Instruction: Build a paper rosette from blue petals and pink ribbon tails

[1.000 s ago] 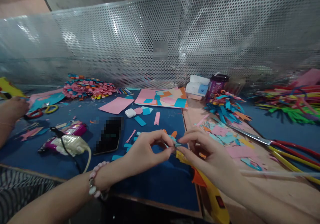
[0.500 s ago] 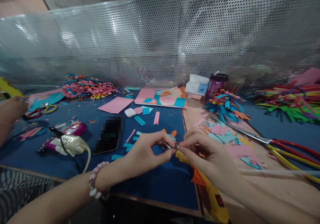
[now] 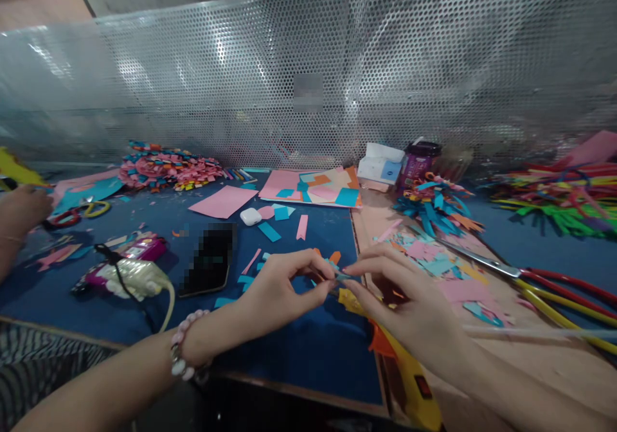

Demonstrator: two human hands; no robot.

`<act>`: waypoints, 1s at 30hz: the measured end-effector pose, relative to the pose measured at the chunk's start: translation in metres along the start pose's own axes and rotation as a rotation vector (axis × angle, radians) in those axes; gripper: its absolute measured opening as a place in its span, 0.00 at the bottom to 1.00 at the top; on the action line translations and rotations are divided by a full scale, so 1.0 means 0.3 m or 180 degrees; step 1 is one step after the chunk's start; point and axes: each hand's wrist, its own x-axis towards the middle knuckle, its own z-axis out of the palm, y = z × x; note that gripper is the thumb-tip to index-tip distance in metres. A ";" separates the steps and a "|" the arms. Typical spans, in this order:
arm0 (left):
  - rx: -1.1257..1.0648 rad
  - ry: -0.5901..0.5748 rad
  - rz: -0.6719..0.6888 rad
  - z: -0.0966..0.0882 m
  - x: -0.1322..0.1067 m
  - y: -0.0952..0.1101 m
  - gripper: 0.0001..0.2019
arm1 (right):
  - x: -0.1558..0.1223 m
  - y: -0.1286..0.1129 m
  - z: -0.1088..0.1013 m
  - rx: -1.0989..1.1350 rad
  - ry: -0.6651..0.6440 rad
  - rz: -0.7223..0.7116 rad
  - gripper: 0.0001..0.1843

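Note:
My left hand [image 3: 284, 284], with a beaded bracelet at the wrist, pinches thumb against fingers over the blue tabletop [image 3: 308, 355]. Opposite it, my right hand [image 3: 409, 297] has thumb and index tip at the other end of the same small light blue paper strip [image 3: 342, 276]. The fingertips partly cover the strip. Below my right hand lies a yellow glue gun [image 3: 409, 380] with a red switch, its front partly hidden. Blue paper strips [image 3: 247, 280] and orange pieces [image 3: 335, 257] lie behind and beside my left hand.
A phone [image 3: 209, 261], a white earbud case [image 3: 250, 216] and paper sheets [image 3: 224, 202] lie ahead. Large scissors [image 3: 511, 271] rest at right beside paper scraps [image 3: 424, 252]. Another person's hand [image 3: 26, 207] is at far left. A perforated metal panel [image 3: 270, 85] stands behind.
My right fingertips have parted slightly from my left ones, and more of the light blue strip shows between them. Other things stay where they were.

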 end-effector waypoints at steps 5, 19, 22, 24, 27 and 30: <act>0.0086 0.0003 0.0010 0.002 0.000 0.001 0.02 | -0.010 -0.002 -0.002 -0.0195 0.0097 -0.0101 0.05; 0.1429 -0.0062 0.1007 0.002 -0.012 -0.012 0.05 | -0.004 0.004 0.002 -0.1138 0.0139 -0.0921 0.12; 0.1470 -0.0041 0.1068 0.003 -0.016 -0.012 0.05 | -0.007 0.008 0.003 -0.1151 0.0106 -0.0914 0.12; 0.1506 -0.0028 0.1120 0.003 -0.017 -0.015 0.05 | -0.008 0.009 0.002 -0.1131 0.0107 -0.0956 0.12; 0.1497 -0.0032 0.1188 0.005 -0.019 -0.021 0.05 | -0.009 0.011 0.002 -0.1116 0.0104 -0.1006 0.12; 0.1447 0.0025 0.1273 0.006 -0.018 -0.025 0.05 | -0.007 0.013 0.005 -0.1163 0.0160 -0.1070 0.11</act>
